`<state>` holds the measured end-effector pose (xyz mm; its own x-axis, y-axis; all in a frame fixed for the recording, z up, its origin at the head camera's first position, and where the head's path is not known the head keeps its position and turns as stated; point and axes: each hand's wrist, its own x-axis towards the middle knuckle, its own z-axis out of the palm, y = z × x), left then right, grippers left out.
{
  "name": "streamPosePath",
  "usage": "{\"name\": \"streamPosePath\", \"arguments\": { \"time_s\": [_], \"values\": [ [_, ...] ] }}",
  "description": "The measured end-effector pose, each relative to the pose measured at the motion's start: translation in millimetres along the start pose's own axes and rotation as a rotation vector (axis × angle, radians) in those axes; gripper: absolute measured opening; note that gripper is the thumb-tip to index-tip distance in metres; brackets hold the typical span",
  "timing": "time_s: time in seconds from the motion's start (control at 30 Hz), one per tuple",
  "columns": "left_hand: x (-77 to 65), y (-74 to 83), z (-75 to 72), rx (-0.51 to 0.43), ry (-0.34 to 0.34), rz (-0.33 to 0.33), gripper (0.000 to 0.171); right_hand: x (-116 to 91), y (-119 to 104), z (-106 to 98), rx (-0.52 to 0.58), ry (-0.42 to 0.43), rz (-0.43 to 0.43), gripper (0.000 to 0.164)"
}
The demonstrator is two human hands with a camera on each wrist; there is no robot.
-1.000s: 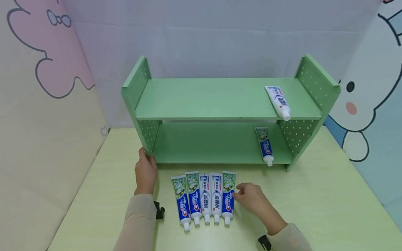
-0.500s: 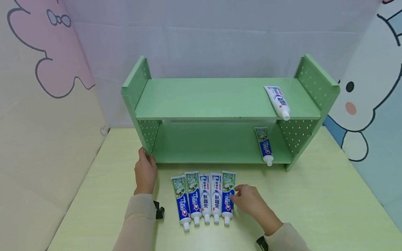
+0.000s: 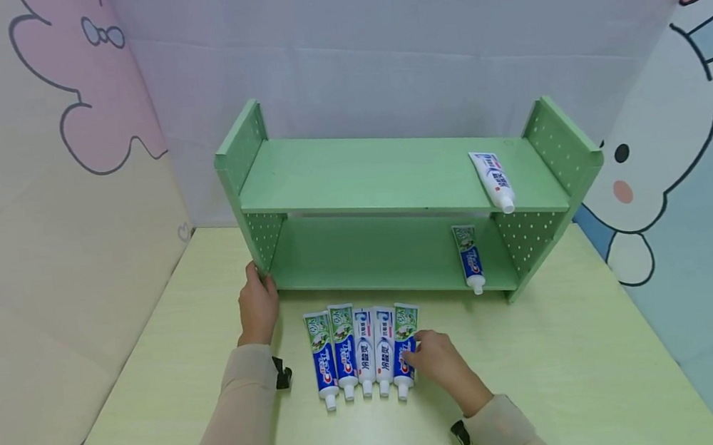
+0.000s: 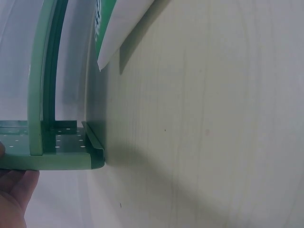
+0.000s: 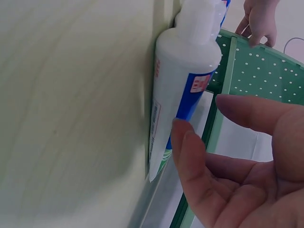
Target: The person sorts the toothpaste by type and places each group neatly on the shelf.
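In the head view my left hand (image 3: 259,308) grips the lower left side panel of a green two-tier shelf (image 3: 352,180). The left wrist view shows its fingers around the panel edge (image 4: 61,161). My right hand (image 3: 442,363) is at the rightmost green-and-blue toothpaste tube (image 3: 405,350) in a row on the table. In the right wrist view a fingertip meets or nearly meets the side of that tube (image 5: 185,80), while the thumb stands apart above it. Beside it lie two white toothpaste tubes (image 3: 365,350) and two more green-and-blue tubes (image 3: 323,358).
A white toothpaste tube (image 3: 494,180) lies on the upper shelf at the right, its cap over the front edge. Below it, a green-and-blue tube (image 3: 469,258) lies on the lower shelf. The pale table (image 3: 577,373) extends to both sides; patterned walls stand around it.
My right hand has moved slightly left and down, over the rightmost green-and-blue toothpaste tube. The left hand, the shelf and the tubes have stayed in place.
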<state>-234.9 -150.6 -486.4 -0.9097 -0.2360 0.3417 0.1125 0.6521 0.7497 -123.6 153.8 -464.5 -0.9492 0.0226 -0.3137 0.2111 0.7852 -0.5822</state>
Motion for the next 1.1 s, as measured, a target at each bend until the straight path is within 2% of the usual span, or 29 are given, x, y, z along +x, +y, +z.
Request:
{"name": "streamPosePath", "arguments": {
  "time_s": [0.3, 0.47, 0.8, 1.1],
  "values": [
    [0.7, -0.7, 0.8, 0.006, 0.001, -0.006, 0.042, 4.9, 2.8, 4.9, -0.036, 0.007, 0.002, 0.051],
    [0.6, -0.4, 1.4, 0.005, 0.006, -0.002, 0.041, 7.0, 3.8, 5.2, -0.047, -0.008, 0.007, 0.046],
    [0.6, -0.8, 1.7, 0.005, 0.01, 0.002, 0.04, 9.7, 5.5, 5.9, -0.006, -0.028, 0.043, 0.054],
    [0.0, -1.0, 1.5, -0.012, 0.024, 0.022, 0.04, 12.2, 10.2, 11.0, 0.105, -0.043, 0.072, 0.059]
  ]
}}
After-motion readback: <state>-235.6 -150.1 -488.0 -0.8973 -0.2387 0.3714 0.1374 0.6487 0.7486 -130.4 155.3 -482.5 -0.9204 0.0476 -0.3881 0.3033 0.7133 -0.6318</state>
